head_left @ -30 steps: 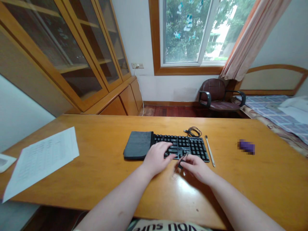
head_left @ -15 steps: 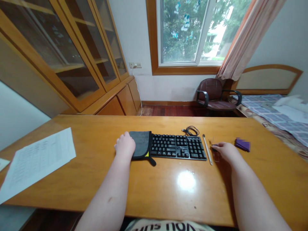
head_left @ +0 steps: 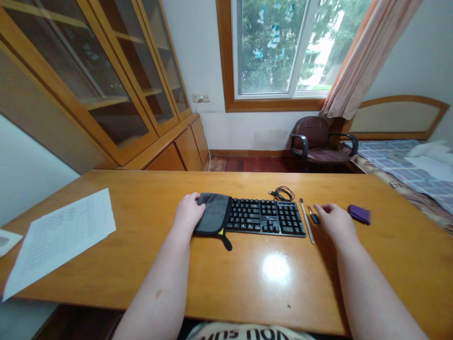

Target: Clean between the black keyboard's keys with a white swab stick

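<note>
My left hand (head_left: 190, 211) grips the left edge of a grey pad with black trim (head_left: 213, 213), which covers the left end of a black keyboard (head_left: 269, 217). A black tab sticks out at the pad's lower right corner. Over the desk, my right hand (head_left: 334, 219) is just right of a small tool with a black end (head_left: 314, 217); its thumb and fingers are slightly apart and nothing shows between them. A thin light stick (head_left: 307, 222) lies between that tool and the keyboard.
Behind the keyboard lies a coiled black cable (head_left: 283, 192). A folded purple cloth (head_left: 359, 214) is right of my right hand. Printed paper sheets (head_left: 63, 236) are on the desk's left side. Beyond the desk (head_left: 226, 283) stand a chair (head_left: 313, 139) and a bed.
My right hand has let go of the small black-ended tool, which now lies on the desk. The pad has shifted slightly right, and my left hand's thumb now shows at its edge.
</note>
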The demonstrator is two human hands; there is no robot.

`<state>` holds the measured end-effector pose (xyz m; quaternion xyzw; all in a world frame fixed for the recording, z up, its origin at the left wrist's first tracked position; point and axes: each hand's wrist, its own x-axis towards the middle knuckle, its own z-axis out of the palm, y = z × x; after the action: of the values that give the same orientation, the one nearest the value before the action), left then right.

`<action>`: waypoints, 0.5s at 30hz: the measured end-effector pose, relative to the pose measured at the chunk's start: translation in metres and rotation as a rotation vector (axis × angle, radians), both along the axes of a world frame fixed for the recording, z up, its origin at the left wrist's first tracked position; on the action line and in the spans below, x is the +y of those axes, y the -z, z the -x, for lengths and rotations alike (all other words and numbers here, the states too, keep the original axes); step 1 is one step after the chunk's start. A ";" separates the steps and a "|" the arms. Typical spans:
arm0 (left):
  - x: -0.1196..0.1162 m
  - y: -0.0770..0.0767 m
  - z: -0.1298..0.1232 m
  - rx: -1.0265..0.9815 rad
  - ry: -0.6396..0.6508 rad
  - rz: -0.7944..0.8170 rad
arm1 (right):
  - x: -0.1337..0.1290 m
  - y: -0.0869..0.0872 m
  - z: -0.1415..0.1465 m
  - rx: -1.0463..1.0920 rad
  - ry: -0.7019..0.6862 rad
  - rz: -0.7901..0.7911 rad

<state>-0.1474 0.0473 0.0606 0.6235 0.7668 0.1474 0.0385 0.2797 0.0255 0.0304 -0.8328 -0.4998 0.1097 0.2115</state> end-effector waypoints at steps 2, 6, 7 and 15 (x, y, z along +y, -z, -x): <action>-0.005 -0.007 -0.007 -0.094 0.108 -0.082 | -0.005 -0.002 0.014 0.079 -0.079 -0.144; -0.020 -0.018 -0.025 -0.331 0.332 -0.130 | -0.018 0.002 0.051 0.510 -0.386 -0.301; -0.023 -0.018 -0.030 -0.413 0.395 -0.127 | -0.021 0.004 0.061 0.674 -0.478 -0.290; -0.045 0.005 -0.083 -1.031 0.571 -0.079 | -0.043 0.015 0.106 1.186 -0.945 0.163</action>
<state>-0.0646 0.0025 0.0561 0.6541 0.4449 0.4436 0.4213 0.1741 -0.0171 0.0158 -0.3450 -0.5959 0.6542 0.3129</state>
